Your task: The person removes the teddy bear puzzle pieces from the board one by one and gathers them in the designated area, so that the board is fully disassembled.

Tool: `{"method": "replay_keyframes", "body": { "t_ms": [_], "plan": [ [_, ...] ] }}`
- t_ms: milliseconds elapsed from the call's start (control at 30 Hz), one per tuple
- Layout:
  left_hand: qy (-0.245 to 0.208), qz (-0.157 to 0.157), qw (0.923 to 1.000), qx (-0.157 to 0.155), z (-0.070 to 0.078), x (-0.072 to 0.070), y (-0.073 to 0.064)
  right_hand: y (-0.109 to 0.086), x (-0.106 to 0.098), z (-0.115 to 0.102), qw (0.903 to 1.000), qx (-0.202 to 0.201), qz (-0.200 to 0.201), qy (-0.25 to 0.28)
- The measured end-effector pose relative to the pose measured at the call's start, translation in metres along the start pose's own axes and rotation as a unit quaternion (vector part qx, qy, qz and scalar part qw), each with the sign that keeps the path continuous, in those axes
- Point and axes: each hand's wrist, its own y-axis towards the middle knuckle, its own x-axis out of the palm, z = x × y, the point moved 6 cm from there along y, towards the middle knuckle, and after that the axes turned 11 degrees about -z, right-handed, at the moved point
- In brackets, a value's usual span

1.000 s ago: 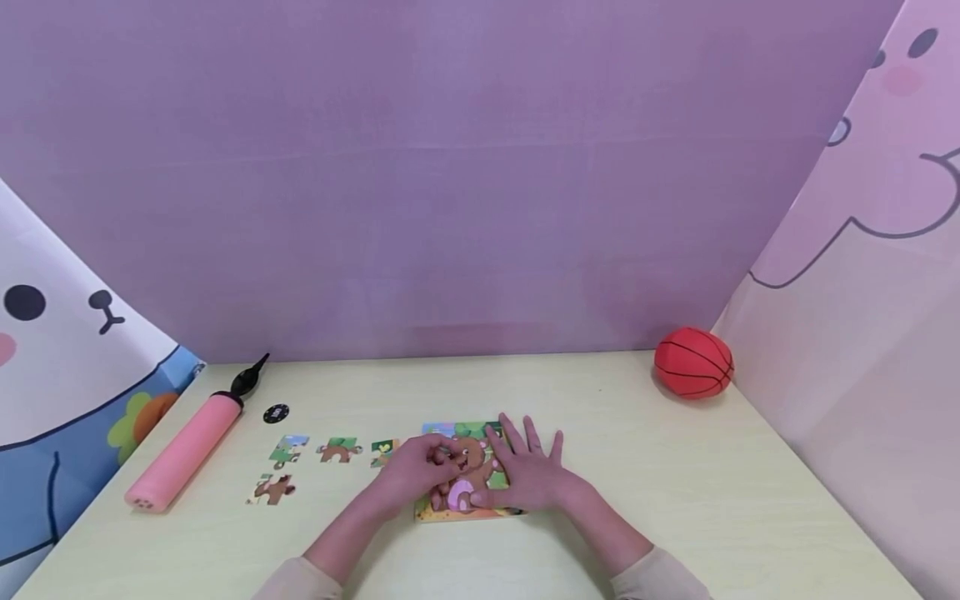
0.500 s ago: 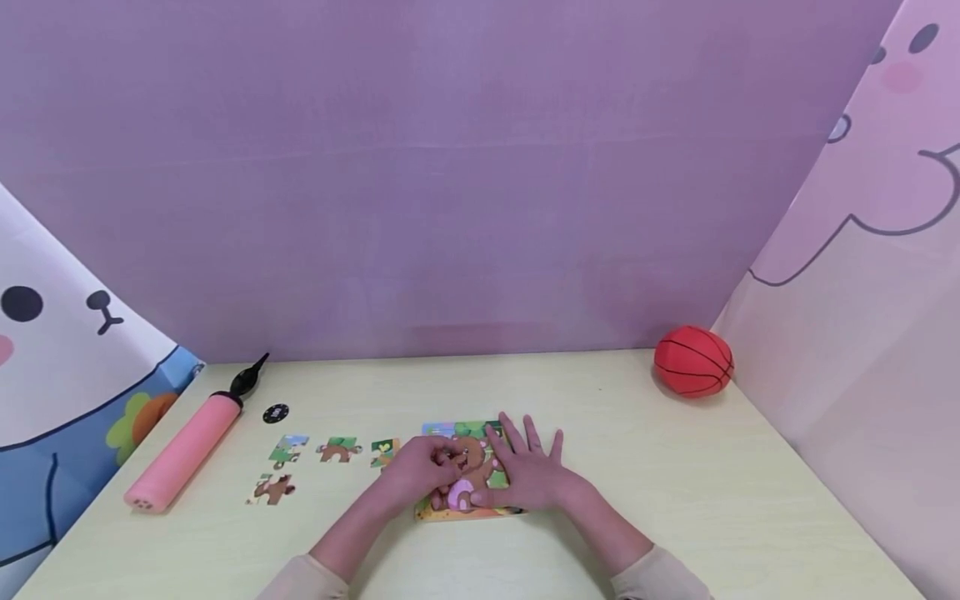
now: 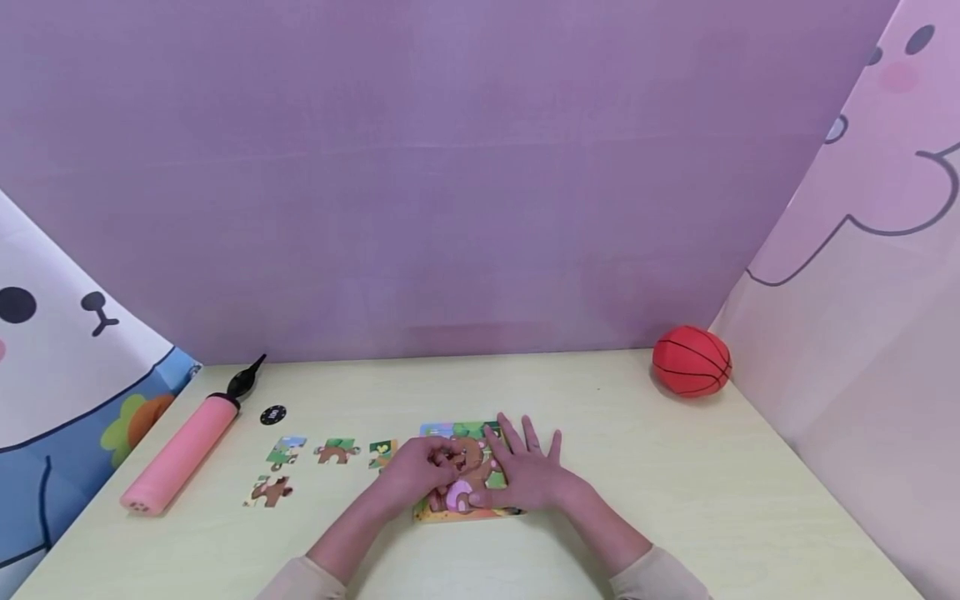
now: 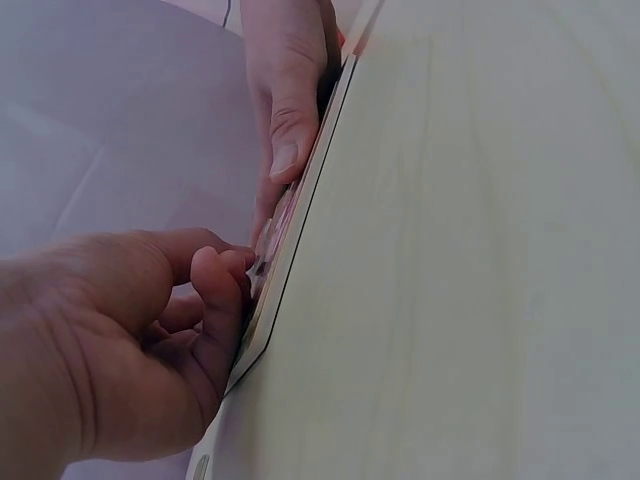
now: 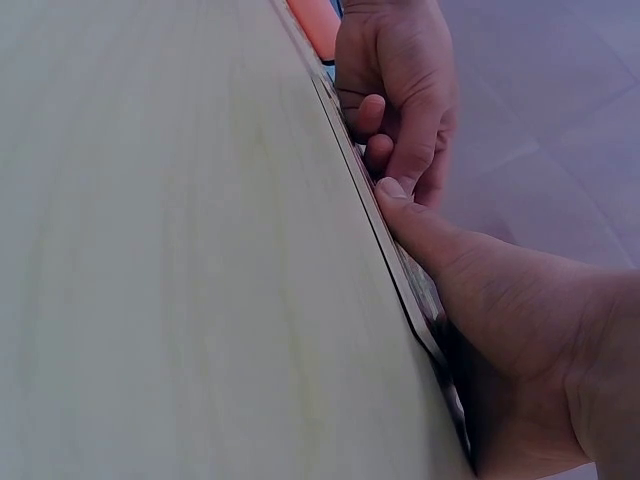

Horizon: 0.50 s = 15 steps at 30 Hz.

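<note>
On the pale counter (image 3: 675, 475), the flat multicoloured bear puzzle (image 3: 474, 468) is best steadied by the splayed right hand (image 3: 528, 477) and gently worked by the curled left hand (image 3: 416, 472), grip unclear.

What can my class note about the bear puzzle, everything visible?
The bear puzzle is a thin, flat board on the pale table, its material unclear. It pictures a brown bear with a pink belly, greenery, blue at the top left and an orange lower strip. The left hand, fingers curled, touches its left side; the right hand rests on its right side, fingers spread.
</note>
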Motion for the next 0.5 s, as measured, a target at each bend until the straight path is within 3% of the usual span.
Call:
{"method": "replay_keyframes", "body": {
  "t_ms": [267, 400, 500],
  "plan": [
    [-0.034, 0.03, 0.9989, 0.008, 0.001, -0.003, -0.001, -0.005, -0.005, -0.006, 1.0, 0.002, -0.007, -0.002],
    [-0.015, 0.068, 0.9976, 0.008, 0.001, -0.009, -0.001, -0.002, -0.003, -0.002, 1.0, 0.004, -0.004, 0.0],
    [-0.014, 0.077, 0.9969, 0.011, 0.001, -0.01, -0.001, 0.003, 0.002, 0.003, 1.0, 0.003, -0.002, 0.003]
  ]
}}
